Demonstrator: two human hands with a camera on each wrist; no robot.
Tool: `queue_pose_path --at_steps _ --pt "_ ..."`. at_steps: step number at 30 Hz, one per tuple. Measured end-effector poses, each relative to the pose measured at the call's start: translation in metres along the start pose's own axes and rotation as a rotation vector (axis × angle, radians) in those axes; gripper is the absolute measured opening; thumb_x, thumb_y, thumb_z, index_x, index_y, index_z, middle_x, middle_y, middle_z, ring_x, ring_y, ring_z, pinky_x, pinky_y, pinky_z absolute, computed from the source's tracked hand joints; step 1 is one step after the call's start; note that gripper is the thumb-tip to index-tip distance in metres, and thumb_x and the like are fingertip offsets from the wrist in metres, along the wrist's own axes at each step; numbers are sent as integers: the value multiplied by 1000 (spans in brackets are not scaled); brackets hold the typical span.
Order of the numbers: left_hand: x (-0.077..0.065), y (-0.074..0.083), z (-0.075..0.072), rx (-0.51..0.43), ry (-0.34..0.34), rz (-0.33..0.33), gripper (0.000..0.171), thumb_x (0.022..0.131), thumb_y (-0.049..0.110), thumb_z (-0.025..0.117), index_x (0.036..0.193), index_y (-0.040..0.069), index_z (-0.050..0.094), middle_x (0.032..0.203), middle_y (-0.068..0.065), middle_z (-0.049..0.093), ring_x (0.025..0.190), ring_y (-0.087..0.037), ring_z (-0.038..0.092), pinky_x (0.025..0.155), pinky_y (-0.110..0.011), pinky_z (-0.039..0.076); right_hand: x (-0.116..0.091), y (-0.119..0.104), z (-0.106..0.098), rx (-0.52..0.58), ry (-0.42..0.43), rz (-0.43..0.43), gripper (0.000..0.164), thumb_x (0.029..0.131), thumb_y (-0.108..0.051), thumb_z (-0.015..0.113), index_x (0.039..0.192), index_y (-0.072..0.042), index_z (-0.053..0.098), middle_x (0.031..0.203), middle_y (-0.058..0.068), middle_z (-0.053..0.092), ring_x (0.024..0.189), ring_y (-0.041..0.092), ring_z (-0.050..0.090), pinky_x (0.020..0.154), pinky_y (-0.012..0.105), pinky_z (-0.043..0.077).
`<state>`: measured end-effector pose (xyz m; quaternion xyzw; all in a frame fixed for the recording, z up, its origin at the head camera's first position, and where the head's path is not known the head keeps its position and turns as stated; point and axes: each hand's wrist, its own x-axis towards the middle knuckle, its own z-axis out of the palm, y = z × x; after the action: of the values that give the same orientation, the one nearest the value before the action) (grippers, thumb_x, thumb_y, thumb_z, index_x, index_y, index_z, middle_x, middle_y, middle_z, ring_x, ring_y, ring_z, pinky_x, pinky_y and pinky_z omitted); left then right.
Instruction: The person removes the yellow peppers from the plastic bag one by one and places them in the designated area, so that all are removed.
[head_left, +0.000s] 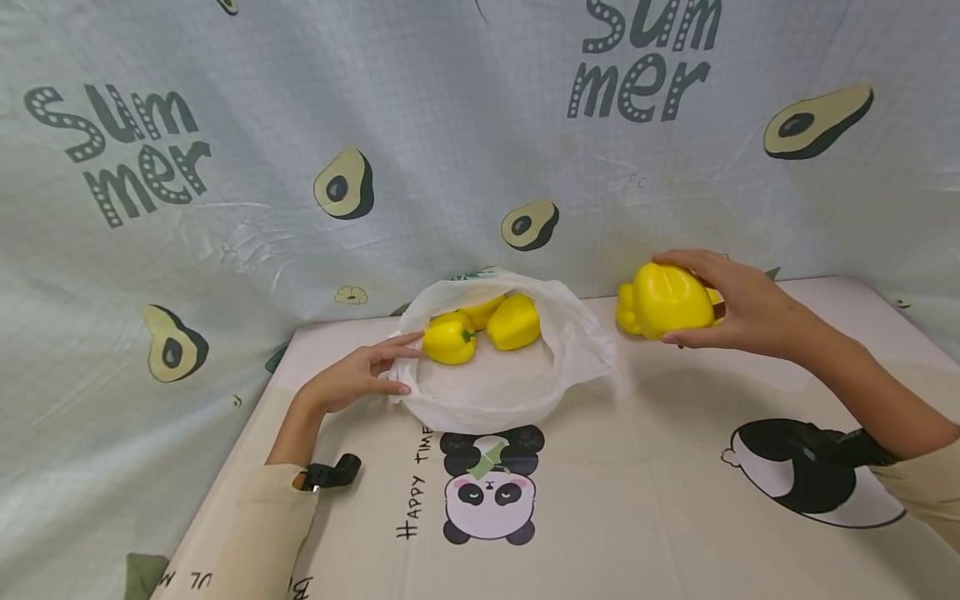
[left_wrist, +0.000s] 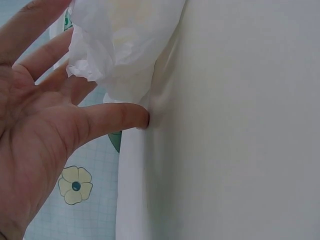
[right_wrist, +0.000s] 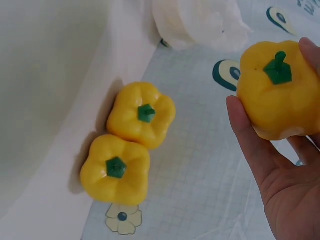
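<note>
My right hand grips a yellow bell pepper with a green stem, thumb and fingers on opposite sides of it, raised above the table. A white plastic bag lies with its mouth spread wide, and several yellow bell peppers sit inside. At the bag's left rim is my left hand, its fingers stretched out and its thumb apart. In the left wrist view, the fingers reach along the crumpled bag edge and partly behind it.
Two more yellow peppers stand side by side at the table's back edge, mostly hidden behind the held one in the head view. A printed cloth with avocados hangs behind the table. A panda is printed on the tabletop.
</note>
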<state>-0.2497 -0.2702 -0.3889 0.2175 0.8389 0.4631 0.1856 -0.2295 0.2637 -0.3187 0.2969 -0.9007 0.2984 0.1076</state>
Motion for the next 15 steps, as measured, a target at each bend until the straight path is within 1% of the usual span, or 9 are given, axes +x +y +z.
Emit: queue_pose_path --at_steps 3,8,10,12,13,15 --pt "0 -1 0 6 2 -3 63 87 14 81 143 1 56 168 -3 26 156 -31 14 124 -53 15 -2 3 -1 -2 -5 13 92 72 -23 94 150 -16 46 147 11 51 116 28 55 72 33 62" --pt "0 -1 0 19 9 1 63 87 15 81 143 2 56 168 -3 27 156 -30 15 124 -52 16 -7 11 -3 -1 -10 34 93 73 -22 94 152 -18 45 148 11 50 116 30 57 72 37 63" --pt "0 0 0 18 7 2 63 87 15 81 143 1 56 168 -4 26 156 -31 15 124 -52 16 -9 14 -4 -5 -14 45 93 73 -23 94 152 -18 44 147 10 51 115 30 57 72 36 63" --pt "0 0 0 18 3 0 63 87 15 81 143 1 56 168 -4 26 156 -31 15 124 -53 16 -11 17 -6 -14 -19 62 93 74 -24 93 152 -19 44 146 11 52 113 29 58 72 30 62" --pt "0 0 0 17 1 1 63 87 15 81 143 1 56 168 -4 26 156 -31 15 124 -53 16 -13 18 -6 -18 -18 69 92 74 -25 93 152 -18 44 145 12 53 112 30 58 72 29 61" --pt "0 0 0 23 0 3 63 87 15 81 143 1 56 168 -3 26 156 -31 15 124 -53 16 -15 20 -8 -30 -18 91 92 75 -26 93 152 -18 44 144 12 54 111 30 58 72 21 58"
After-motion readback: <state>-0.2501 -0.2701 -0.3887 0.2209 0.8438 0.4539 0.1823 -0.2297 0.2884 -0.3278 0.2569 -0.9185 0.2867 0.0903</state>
